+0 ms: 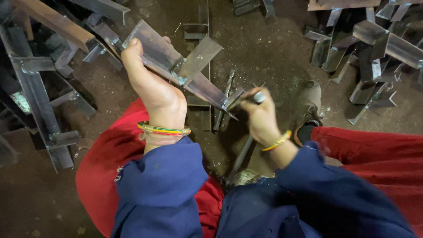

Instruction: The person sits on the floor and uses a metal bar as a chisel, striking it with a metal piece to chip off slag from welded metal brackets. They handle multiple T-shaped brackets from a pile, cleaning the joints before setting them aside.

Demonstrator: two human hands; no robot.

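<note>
My left hand grips a welded steel angle piece by its upper end and holds it tilted above the dirt floor. A short cross plate is welded to it near the middle. My right hand is closed around a thin metal rod tool, its rounded top end sticking out above my fist. That fist sits right at the lower tip of the angle piece. Both wrists wear bangles, and my sleeves are blue.
More welded angle pieces are heaped at the left and at the top right. A long drill bit and flat bars lie on the floor under the held piece. My shoe and red-clad legs frame the space.
</note>
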